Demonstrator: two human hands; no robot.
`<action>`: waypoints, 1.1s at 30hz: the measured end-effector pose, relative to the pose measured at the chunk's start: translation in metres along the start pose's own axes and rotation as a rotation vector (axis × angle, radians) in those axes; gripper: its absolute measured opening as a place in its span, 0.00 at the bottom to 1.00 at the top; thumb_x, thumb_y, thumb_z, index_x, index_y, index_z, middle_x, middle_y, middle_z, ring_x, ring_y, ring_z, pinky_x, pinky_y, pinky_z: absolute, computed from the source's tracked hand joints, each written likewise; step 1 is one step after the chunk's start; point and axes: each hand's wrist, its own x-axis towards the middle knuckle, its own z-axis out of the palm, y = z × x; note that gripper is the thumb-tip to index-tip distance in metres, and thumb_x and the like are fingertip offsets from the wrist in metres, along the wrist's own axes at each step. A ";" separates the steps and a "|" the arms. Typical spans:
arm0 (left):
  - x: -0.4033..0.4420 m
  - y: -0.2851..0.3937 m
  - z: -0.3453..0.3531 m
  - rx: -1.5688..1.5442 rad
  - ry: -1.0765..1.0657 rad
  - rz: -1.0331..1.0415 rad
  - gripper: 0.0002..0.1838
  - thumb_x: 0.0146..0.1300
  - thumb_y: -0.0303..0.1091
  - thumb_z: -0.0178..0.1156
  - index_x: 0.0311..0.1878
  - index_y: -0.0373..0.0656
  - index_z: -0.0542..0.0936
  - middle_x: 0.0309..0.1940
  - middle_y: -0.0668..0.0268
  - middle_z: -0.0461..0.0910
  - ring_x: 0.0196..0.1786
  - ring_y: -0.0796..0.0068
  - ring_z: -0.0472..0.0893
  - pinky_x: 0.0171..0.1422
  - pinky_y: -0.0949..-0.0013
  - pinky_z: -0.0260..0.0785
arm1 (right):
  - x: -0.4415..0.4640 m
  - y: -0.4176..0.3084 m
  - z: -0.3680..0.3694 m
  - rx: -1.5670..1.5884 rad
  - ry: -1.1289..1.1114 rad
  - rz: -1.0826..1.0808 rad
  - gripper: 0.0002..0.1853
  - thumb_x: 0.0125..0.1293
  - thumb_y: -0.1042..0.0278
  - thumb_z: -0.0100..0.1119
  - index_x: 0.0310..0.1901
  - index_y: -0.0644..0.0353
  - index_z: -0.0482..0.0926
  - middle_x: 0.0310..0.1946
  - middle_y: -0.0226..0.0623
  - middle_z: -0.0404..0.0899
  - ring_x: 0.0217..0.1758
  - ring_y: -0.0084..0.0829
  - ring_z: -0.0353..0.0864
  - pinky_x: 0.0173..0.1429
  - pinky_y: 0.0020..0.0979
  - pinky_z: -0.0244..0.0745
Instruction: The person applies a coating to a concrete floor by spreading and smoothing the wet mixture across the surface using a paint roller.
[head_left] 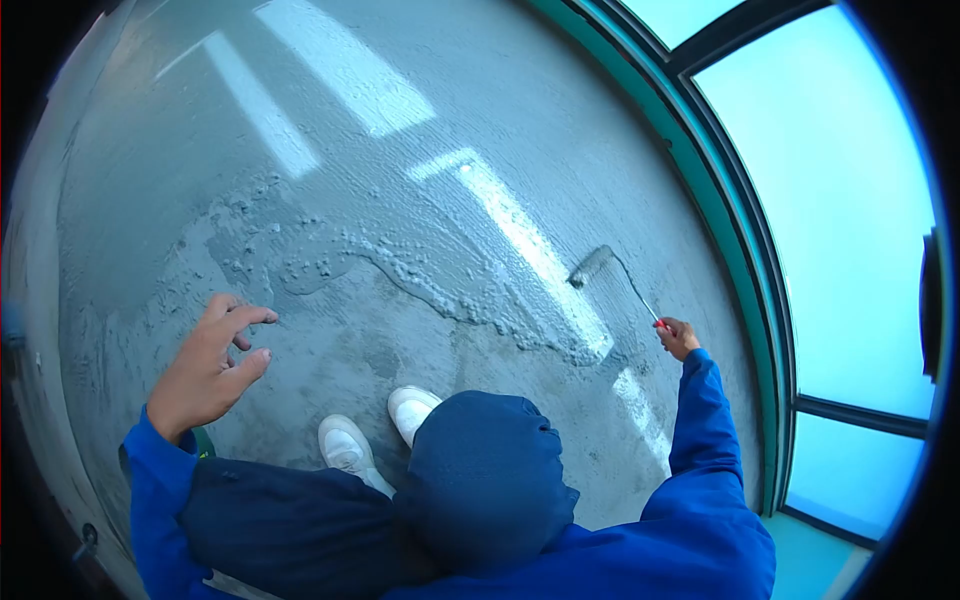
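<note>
My right hand (679, 338) is wrapped round the red handle of a paint roller (594, 266), out to the right near the window wall. The roller's grey-coated head rests on wet grey cement (540, 130) spread over the floor. A lumpy, raised edge of the thick mix runs across the middle, between the wet coat and the duller floor nearer me. On the left, my left hand (217, 365) hangs in the air above the floor, fingers curved and apart, holding nothing. Grey smears show on its fingertips.
My white shoes (346, 446) stand on the duller floor (300, 380), just short of the wet edge. A dark-framed window (820, 200) with a green sill runs along the right. A wall (45, 330) borders the left side. A small green item shows partly behind my left wrist.
</note>
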 end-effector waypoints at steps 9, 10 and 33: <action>0.005 -0.028 -0.012 -0.057 -0.002 0.016 0.18 0.55 0.32 0.59 0.51 0.44 0.75 0.46 0.61 0.65 0.40 0.71 0.72 0.37 0.71 0.67 | 0.159 -0.264 0.038 -0.076 0.050 -0.243 0.17 0.63 0.57 0.54 0.48 0.60 0.77 0.20 0.33 0.73 0.18 0.22 0.71 0.21 0.27 0.70; 0.007 -0.031 -0.013 -0.060 -0.014 0.014 0.19 0.55 0.32 0.59 0.51 0.44 0.75 0.47 0.61 0.65 0.40 0.71 0.72 0.37 0.71 0.67 | 0.175 -0.290 0.045 -0.058 0.066 -0.263 0.17 0.63 0.57 0.54 0.47 0.59 0.78 0.20 0.33 0.73 0.18 0.22 0.71 0.21 0.27 0.70; 0.029 -0.059 -0.025 -0.195 -0.134 0.034 0.20 0.57 0.33 0.58 0.54 0.40 0.72 0.49 0.55 0.64 0.42 0.64 0.73 0.44 0.66 0.70 | 0.225 -0.523 0.128 -0.135 0.103 -0.407 0.17 0.61 0.56 0.54 0.44 0.58 0.80 0.31 0.46 0.81 0.30 0.39 0.83 0.33 0.37 0.79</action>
